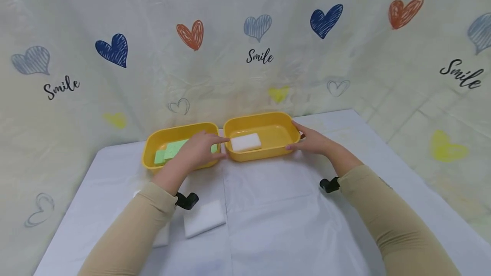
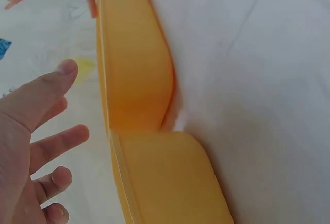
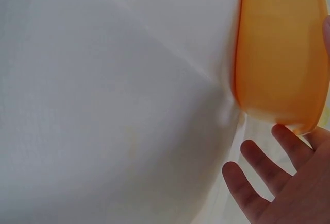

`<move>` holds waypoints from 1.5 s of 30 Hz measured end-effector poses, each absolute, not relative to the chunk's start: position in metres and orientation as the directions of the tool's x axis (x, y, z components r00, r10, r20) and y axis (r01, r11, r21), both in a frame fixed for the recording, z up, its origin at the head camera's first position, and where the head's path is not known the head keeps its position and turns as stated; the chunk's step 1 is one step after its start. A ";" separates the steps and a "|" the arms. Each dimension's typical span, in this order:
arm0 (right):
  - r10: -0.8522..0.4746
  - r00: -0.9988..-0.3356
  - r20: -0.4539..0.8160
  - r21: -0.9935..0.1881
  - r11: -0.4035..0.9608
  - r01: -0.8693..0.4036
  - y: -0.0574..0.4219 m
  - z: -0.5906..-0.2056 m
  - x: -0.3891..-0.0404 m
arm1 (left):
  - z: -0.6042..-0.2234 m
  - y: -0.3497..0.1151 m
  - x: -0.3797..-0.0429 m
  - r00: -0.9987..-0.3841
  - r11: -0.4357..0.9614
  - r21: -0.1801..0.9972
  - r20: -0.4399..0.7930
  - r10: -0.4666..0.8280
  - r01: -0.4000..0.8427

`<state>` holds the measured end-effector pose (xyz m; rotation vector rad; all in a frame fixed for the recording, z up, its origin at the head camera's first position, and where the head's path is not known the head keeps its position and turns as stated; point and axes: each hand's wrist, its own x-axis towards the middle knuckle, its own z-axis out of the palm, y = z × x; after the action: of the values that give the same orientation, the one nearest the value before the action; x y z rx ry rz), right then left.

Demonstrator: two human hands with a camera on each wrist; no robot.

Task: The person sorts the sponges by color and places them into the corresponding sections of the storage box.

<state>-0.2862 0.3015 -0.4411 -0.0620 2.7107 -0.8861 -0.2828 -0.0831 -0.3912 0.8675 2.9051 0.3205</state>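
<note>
Two yellow plastic bins stand side by side at the back of the table. The right bin [image 1: 264, 155] holds a white sponge-like block [image 1: 246, 142] at its left end. Several green sponge-like pieces [image 1: 174, 149] lie in the left bin [image 1: 153, 137], partly hidden by my left hand [image 1: 199, 150]. That hand hovers over the left bin with fingers spread, its index fingertip overlapping the right bin's left rim in the head view. My right hand [image 1: 312, 140] holds the right bin's right end, thumb at the near rim and index finger at the far corner.
A white block [image 1: 204, 218] lies on the white-covered table [image 1: 276, 220] in front of the bins. Another white block [image 1: 162, 237] is partly hidden under my left forearm. Behind the bins hangs a pale sheet [image 1: 226, 80] printed with hearts.
</note>
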 end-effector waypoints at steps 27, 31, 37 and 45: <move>-0.118 -0.963 -0.242 -0.600 0.798 0.052 0.307 -0.432 -0.292 | -0.400 -0.159 -0.199 -0.788 0.768 0.258 -0.040 0.615 0.586; -0.125 -0.963 -0.238 -0.599 0.799 0.044 0.309 -0.432 -0.291 | -0.407 -0.163 -0.187 -0.799 0.789 0.269 -0.101 0.593 0.552; -0.129 -0.963 -0.238 -0.603 0.797 0.043 0.311 -0.432 -0.287 | -0.420 -0.169 -0.175 -0.753 0.761 0.245 -0.149 0.641 0.600; -0.144 -0.957 -0.253 -0.603 0.797 0.040 0.301 -0.439 -0.283 | -0.441 -0.182 -0.149 -0.709 0.713 0.168 -0.094 0.699 0.681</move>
<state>-0.2826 0.3014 -0.4389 -0.0802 2.6999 -0.9154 -0.1494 -0.1818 -0.4412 1.1221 2.7662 0.1815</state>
